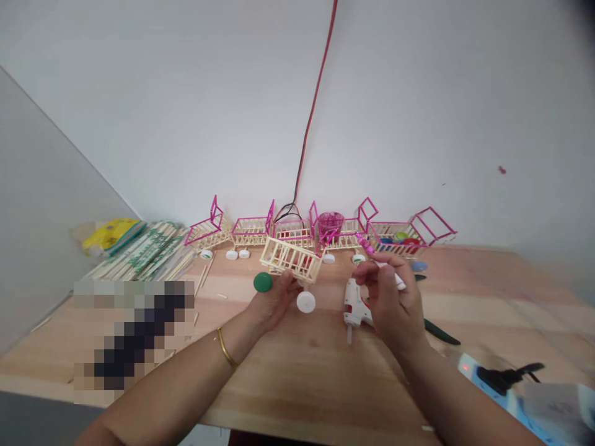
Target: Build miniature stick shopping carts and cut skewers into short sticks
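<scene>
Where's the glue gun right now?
In the head view, the white glue gun is on the wooden table, right of centre, between the raised cart's white wheel and the right hand, which partly covers it.

Light-brown wood-grain desk (297, 384) carries a row of small cream-and-magenta stick carts (251, 231) along the back, a white plastic glue gun (352, 303) right of centre, loose cream sticks (201, 280) and green-printed white stick packs (145, 251) left, dark-green curved handle (442, 332) right.
</scene>
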### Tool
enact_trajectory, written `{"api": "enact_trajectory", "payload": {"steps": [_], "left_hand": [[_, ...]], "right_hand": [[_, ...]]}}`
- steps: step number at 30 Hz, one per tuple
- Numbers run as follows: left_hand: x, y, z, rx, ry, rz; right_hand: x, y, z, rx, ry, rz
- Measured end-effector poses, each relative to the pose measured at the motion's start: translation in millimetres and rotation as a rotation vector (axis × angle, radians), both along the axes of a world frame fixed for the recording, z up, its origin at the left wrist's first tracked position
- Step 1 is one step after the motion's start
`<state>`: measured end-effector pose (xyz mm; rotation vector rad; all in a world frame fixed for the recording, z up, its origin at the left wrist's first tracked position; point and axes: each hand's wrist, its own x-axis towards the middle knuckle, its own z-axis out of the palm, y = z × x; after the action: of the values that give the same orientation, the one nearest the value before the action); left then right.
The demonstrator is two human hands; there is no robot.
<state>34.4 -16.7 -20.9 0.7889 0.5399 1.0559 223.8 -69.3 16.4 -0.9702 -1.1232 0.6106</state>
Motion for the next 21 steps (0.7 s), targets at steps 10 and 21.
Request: {"api": "enact_trajectory", "payload": {"steps": [10,21], "left_hand": [[-1.6,-5.0,13.6,-0.183,-0.089,-0.143],[-3.0,-5.7,12.4,-0.172,-0.073,-0.226]], "right_hand": [[5.3,-18.5,-2.4,0.283,-0.382,0.104],[9.9,-18.0,4.7,0.193,-0.564,-0.188]]}}
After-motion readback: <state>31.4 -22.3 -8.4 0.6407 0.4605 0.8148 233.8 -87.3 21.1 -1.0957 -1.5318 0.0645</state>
